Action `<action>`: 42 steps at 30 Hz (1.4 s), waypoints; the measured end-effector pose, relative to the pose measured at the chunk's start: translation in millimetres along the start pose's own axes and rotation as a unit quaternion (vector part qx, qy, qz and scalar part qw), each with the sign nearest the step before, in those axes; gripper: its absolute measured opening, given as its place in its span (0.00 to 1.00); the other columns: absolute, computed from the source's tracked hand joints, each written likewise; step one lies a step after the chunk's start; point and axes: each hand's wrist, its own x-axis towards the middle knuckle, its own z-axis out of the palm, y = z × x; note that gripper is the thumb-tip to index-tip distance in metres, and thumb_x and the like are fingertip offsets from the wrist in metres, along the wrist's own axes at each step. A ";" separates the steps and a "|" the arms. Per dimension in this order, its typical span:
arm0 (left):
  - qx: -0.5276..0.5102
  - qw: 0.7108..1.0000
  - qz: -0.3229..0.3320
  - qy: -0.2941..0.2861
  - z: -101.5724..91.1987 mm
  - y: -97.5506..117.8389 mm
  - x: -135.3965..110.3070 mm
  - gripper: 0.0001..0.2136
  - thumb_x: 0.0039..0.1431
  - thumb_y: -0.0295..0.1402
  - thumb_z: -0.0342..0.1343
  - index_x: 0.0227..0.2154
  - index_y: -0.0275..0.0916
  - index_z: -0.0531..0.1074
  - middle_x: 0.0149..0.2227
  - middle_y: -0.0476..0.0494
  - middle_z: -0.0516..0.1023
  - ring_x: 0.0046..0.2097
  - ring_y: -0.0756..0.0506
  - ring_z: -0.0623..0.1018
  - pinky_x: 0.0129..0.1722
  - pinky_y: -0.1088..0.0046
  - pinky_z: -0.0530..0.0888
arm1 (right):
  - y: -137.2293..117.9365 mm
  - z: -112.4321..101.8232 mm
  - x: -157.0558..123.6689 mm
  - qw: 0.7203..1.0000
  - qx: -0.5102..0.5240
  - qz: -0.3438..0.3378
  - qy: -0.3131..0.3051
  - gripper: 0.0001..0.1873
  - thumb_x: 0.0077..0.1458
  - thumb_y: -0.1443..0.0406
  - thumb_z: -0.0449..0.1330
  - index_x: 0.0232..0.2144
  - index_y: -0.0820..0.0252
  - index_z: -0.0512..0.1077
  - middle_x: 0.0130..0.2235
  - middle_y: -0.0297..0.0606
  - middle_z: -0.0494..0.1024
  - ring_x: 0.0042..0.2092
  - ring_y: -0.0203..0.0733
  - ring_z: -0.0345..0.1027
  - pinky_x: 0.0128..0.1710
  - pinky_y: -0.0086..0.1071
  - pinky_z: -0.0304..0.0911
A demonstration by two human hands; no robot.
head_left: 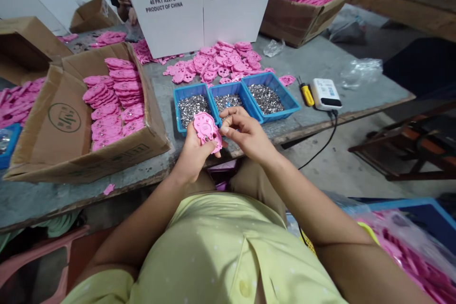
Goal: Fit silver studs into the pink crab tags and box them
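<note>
My left hand (194,152) grips a flat pink plastic piece (205,129) at the table's front edge, its face turned up. Just right of it, my right hand (244,133) has its fingers curled and pinched close to the piece; whatever sits in the pinch is too small to make out. Right behind both hands stand three blue trays (249,103) filled with small silver metal parts (193,107). A heap of loose pink pieces (217,64) lies farther back on the grey table.
A cardboard box (64,128) with stacked pink pieces (114,99) stands at left. White carton flaps (199,4) rise at the back; another box of pink pieces (306,7) is behind right. A white device (326,94) with a black cable and a yellow-handled screwdriver (305,93) lie right. Another person's hand (126,4) shows far back.
</note>
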 end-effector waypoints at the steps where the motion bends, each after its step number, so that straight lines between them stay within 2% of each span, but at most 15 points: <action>1: 0.006 1.000 0.002 -0.008 -0.6 1.5 -0.4 0.26 0.47 0.27 0.65 0.49 0.43 0.63 0.36 0.51 0.77 0.33 0.46 0.82 0.24 0.76 0.73 | -2.9 -2.2 0.2 1.000 -0.016 -0.009 -0.008 0.10 0.57 0.60 0.66 0.26 0.57 0.74 0.49 0.44 0.74 0.55 0.50 0.68 0.60 0.47 0.63; 6: 0.025 0.999 0.014 -0.036 0.3 7.8 -1.8 0.30 0.49 0.28 0.69 0.54 0.43 0.65 0.38 0.46 0.79 0.34 0.45 0.83 0.24 0.76 0.73 | -12.4 -6.2 0.9 0.996 -0.071 -0.048 -0.040 0.09 0.60 0.61 0.64 0.29 0.57 0.74 0.55 0.44 0.73 0.60 0.52 0.66 0.66 0.52 0.57; 10: -0.003 1.000 -0.005 -0.018 3.7 12.2 -4.3 0.31 0.45 0.25 0.73 0.54 0.42 0.70 0.36 0.44 0.78 0.35 0.42 0.83 0.22 0.76 0.71 | -14.4 -7.1 1.5 0.993 -0.093 -0.057 -0.055 0.10 0.61 0.59 0.64 0.29 0.56 0.74 0.55 0.44 0.74 0.60 0.53 0.66 0.66 0.53 0.56; 16: -0.019 1.000 -0.024 -0.002 3.9 15.7 -7.1 0.31 0.45 0.23 0.72 0.54 0.41 0.74 0.35 0.42 0.78 0.31 0.43 0.81 0.21 0.75 0.70 | -15.6 -9.9 1.7 0.990 -0.105 -0.062 -0.064 0.11 0.61 0.59 0.64 0.29 0.56 0.73 0.56 0.44 0.75 0.60 0.53 0.66 0.66 0.53 0.57; 28: 0.017 0.999 -0.011 -0.037 5.5 22.0 -4.7 0.31 0.44 0.24 0.69 0.55 0.42 0.74 0.34 0.44 0.79 0.27 0.46 0.78 0.20 0.76 0.70 | -17.1 -12.8 3.6 0.981 -0.143 -0.099 -0.090 0.15 0.64 0.55 0.62 0.29 0.56 0.72 0.54 0.45 0.74 0.59 0.53 0.66 0.64 0.51 0.59; 33: 0.004 0.999 -0.038 -0.030 5.1 23.1 -4.4 0.33 0.44 0.20 0.68 0.56 0.42 0.75 0.33 0.44 0.78 0.27 0.46 0.79 0.20 0.75 0.71 | -17.9 -15.3 4.8 0.973 -0.175 -0.111 -0.102 0.14 0.66 0.55 0.61 0.30 0.55 0.70 0.54 0.45 0.74 0.59 0.53 0.65 0.63 0.50 0.60; 42: 0.006 0.995 -0.050 -0.083 3.5 26.3 -0.6 0.29 0.44 0.22 0.68 0.53 0.41 0.76 0.38 0.43 0.80 0.28 0.47 0.80 0.20 0.77 0.70 | -21.1 -23.8 8.9 0.966 -0.186 -0.101 -0.149 0.12 0.65 0.59 0.60 0.30 0.55 0.71 0.50 0.45 0.74 0.56 0.52 0.66 0.61 0.49 0.61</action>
